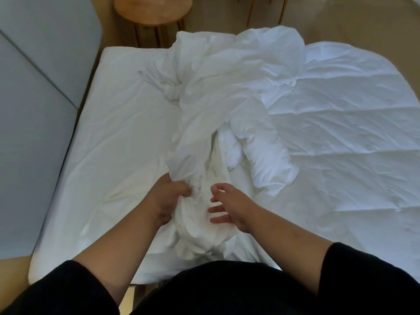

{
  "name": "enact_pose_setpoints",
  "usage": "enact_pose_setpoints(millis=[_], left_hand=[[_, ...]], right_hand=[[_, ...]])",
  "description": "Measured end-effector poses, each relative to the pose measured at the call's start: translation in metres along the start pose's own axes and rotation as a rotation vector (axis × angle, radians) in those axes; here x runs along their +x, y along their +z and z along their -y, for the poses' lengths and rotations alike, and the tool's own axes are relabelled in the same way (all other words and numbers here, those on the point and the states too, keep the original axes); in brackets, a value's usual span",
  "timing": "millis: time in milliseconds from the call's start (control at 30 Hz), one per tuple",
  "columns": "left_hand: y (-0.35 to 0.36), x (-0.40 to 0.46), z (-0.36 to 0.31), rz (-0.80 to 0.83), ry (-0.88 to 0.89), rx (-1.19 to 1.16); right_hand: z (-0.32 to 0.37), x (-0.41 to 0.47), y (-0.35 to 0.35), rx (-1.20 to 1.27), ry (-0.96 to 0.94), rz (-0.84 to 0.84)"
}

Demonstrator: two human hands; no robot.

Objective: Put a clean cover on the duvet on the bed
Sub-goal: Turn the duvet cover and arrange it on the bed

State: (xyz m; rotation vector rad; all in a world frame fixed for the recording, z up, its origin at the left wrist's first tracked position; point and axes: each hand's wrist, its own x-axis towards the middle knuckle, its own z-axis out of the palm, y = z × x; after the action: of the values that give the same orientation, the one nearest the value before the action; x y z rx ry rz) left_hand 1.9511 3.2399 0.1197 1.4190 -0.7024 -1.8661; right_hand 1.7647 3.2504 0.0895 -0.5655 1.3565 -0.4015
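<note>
**Duvet cover bunched at near bed edge, left hand gripping**

Duvet cover (204,123): white, crumpled into a long bunched ridge running from the near edge of the bed (118,123) away toward its far side. Near end gathered between the two hands.

Left hand (167,198): fingers curled round a fold of the cover, thumb side buried in cloth; holding it.

Right hand (231,208): fingers (217,209) straight and spread wide, tips touching or just off the bunched cloth; cannot tell which. Holds nothing.

Duvet (341,144): white, quilted, spread flat to the right of the right fingers, partly under the cover's ridge.

Left of the left fingers: bare white sheet, then grey headboard (34,110). Beyond the far bed edge: round wooden stool (153,10) on the floor.
</note>
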Motion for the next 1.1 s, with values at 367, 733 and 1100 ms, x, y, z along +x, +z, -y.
enact_pose_setpoints(millis=[367, 733, 1100], left_hand=[[0.005, -0.022, 0.021, 0.000, -0.269, -0.355], [0.005, -0.016, 0.035, -0.169, -0.210, 0.101], [0.027, -0.008, 0.018, -0.240, -0.126, 0.212]], right_hand=[[-0.017, 0.019, 0.038, 0.359, 0.062, 0.198], [-0.017, -0.017, 0.020, -0.743, -0.605, -0.398], [-0.030, -0.023, 0.013, -1.035, -1.055, -0.046]])
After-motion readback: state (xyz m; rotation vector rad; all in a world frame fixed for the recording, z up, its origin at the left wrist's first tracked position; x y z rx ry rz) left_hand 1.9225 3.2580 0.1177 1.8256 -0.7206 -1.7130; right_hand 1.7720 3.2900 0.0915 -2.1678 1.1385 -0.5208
